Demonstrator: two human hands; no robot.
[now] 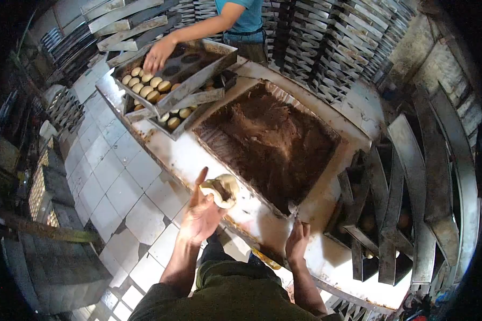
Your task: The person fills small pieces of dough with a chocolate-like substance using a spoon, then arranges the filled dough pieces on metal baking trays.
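- Dough piece [225, 202]: one, cupped in my left hand [202, 216] above the table edge, brown filling inside; I'd keep its rim clean.
- My right hand [298, 241] grips one slim tool [293, 208]; I'd favour light, even dabs.
- One brown paste slab [268, 139] on the table [166, 155].
- Beyond: one co-worker's hand [158, 54], at least two stacked trays [198, 83], buns [145, 90] I can't count surely.

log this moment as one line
left hand: holds pale dough; right hand: holds tool at edge of brown mass; co-worker's hand: at round pieces in tray
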